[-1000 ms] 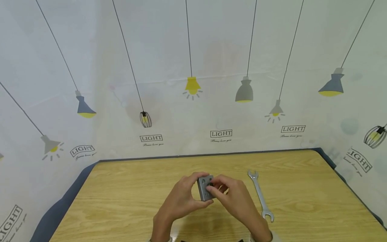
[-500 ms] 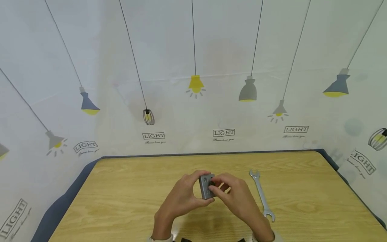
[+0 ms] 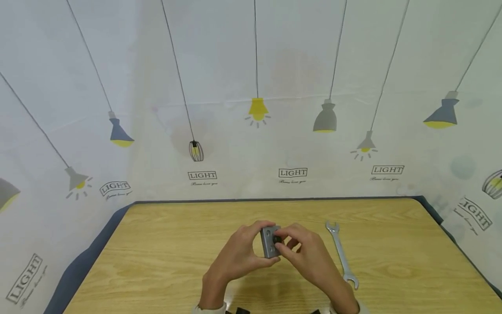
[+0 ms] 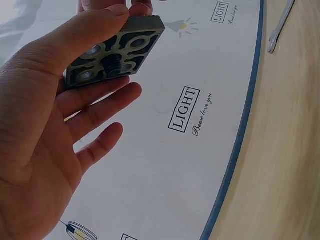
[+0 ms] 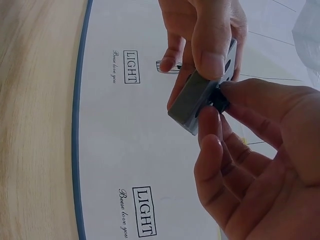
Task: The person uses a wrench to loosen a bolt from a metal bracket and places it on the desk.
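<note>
My left hand grips a square grey metal plate by its edges, thumb on one side and fingers on the opposite one. Round holes sit near the plate's corners. In the left wrist view, its ribbed back faces the camera and the dark threaded shank of a bolt shows at the centre. From the front, my right hand pinches the black head of that bolt between thumb and fingertips, close against the plate. The fingers partly cover the head.
An open-ended wrench lies on the wooden table, right of my right hand. Behind the table's dark blue edge rises a pale curtain printed with lamps. Both hands are held above the table.
The head view has shifted slightly, so the scene sits a little further right. My left hand keeps its grip on the plate, and my right fingers stay at the bolt head with small movements.
</note>
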Demonstrator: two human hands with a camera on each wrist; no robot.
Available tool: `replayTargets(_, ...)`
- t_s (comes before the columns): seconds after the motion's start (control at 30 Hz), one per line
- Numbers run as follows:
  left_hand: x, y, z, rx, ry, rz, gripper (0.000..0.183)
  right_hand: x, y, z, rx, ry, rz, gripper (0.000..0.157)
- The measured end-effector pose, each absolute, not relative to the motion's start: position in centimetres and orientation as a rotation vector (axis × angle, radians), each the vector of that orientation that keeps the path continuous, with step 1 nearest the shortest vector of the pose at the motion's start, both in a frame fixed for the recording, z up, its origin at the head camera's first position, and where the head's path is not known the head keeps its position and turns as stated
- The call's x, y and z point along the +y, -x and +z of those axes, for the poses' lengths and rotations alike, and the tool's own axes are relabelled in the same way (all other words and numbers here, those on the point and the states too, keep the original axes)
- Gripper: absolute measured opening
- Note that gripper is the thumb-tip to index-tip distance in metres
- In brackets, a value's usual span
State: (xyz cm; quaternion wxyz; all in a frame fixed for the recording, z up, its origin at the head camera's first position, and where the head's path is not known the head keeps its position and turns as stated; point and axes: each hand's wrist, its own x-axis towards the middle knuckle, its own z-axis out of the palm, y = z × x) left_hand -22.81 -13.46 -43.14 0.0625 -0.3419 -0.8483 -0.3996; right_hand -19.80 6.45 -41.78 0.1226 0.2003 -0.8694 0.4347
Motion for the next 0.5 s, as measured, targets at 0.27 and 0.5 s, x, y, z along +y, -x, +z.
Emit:
replayTargets(0.27,-13.49,22.79,-42.96,-2.564,1.042,-1.207,0.065,6.49,19.62,-41.56,-2.562,-0.573,1.291,0.021)
replayTargets(0.5,-13.44,22.68,-42.75,-2.573,1.024,-1.177,0.065,6.39,19.57,-41.41,-2.56,-0.577,1.306,0.024)
